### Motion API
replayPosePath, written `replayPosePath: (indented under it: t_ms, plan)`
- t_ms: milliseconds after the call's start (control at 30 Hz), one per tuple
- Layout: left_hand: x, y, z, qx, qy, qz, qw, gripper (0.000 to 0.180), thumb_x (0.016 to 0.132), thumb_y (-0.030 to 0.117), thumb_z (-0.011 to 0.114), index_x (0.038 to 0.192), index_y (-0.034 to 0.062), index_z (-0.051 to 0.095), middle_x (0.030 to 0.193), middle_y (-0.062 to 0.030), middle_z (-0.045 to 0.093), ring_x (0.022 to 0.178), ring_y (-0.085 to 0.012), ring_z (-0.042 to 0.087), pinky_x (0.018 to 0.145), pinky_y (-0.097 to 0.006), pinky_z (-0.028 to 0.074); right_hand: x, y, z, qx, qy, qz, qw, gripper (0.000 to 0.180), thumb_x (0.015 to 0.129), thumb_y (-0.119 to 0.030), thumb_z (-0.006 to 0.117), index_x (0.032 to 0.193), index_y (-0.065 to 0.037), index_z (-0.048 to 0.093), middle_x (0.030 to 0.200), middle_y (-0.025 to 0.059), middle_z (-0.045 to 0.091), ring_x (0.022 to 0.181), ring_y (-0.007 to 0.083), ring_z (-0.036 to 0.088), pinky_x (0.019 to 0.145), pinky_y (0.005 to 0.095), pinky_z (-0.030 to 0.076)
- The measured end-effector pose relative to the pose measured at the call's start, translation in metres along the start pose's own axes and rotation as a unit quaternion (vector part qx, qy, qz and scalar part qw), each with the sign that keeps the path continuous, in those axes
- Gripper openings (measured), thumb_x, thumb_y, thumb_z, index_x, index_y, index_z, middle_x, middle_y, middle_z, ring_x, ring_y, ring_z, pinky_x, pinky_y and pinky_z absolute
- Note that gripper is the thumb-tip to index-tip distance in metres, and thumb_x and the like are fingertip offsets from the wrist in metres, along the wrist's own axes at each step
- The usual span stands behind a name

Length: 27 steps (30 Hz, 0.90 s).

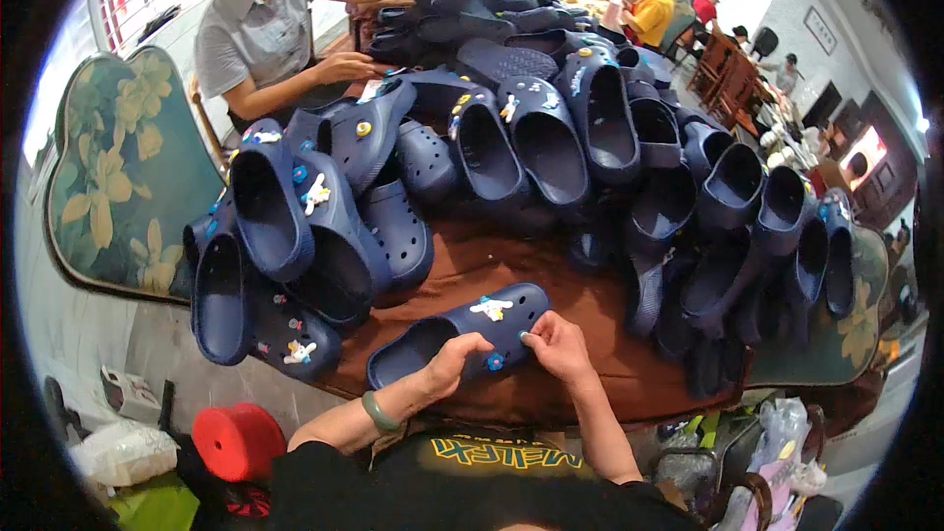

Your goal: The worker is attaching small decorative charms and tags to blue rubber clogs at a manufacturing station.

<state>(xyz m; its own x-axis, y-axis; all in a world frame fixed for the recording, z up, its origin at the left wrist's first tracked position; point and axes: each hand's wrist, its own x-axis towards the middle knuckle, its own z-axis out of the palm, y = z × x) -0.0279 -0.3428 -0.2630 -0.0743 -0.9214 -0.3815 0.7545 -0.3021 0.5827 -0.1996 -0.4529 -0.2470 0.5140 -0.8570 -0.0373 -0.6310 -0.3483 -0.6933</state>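
Note:
A navy clog with a white figure charm and a blue flower charm lies in front of me on the brown cloth. My left hand, a green bangle on its wrist, is closed on the near side of the clog, with the thumb toward the flower charm. Beside the toe, my right hand pinches a small light-blue piece between thumb and fingertips; its exact kind is too small to tell. The right hand's fingers are next to the clog's holes.
Many navy clogs are heaped across the far side of the brown-covered table, some with charms. A co-worker in a grey shirt handles clogs at the far left. Flowered green panels flank the table. A red stool stands at lower left.

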Motion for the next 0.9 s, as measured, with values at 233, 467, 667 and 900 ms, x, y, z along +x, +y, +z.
replayPosePath:
  t_ms: [233,467,667,900]
  plan:
    - [-0.007,0.004,0.005,0.001,0.022,-0.007,1.000,0.029,0.082,0.015,0.051,0.103,-0.0018,0.061,0.098,-0.0093,0.064,0.090,-0.0187,0.061,0.086,-0.033,0.049,-0.012,0.030,0.013,0.193,0.019,-0.029,0.981,0.017,0.081,-0.019,0.068,0.080,-0.005,0.058,0.069,0.0030,0.059,0.069,0.0138,0.057,0.065,0.0310,0.046]
    - [0.016,0.006,-0.007,-0.034,0.002,0.008,0.999,0.036,0.080,0.011,0.051,0.113,-0.0053,0.054,0.101,-0.0140,0.065,0.091,-0.0240,0.064,0.086,-0.036,0.052,-0.010,0.050,0.002,0.432,0.070,0.072,0.896,0.023,0.092,-0.009,0.057,0.113,-0.001,0.057,0.093,0.0014,0.059,0.079,0.0097,0.056,0.072,0.0239,0.047]
    - [0.016,0.008,-0.001,0.003,0.016,0.036,0.999,0.041,0.081,0.009,0.050,0.119,-0.0073,0.050,0.113,-0.0159,0.061,0.098,-0.0259,0.063,0.091,-0.036,0.050,-0.009,0.054,-0.001,0.474,0.077,0.095,0.872,0.026,0.090,-0.006,0.060,0.116,0.000,0.059,0.088,0.0026,0.063,0.071,0.0079,0.057,0.067,0.0203,0.047]
    - [-0.002,0.007,0.010,0.015,0.027,0.049,0.998,0.033,0.081,0.008,0.052,0.111,-0.0058,0.055,0.105,-0.0127,0.064,0.093,-0.0204,0.063,0.089,-0.033,0.050,0.004,0.013,0.003,0.499,0.087,0.046,0.861,0.021,0.088,-0.003,0.062,0.109,-0.003,0.066,0.106,0.0051,0.064,0.089,0.0103,0.061,0.069,0.0206,0.048]
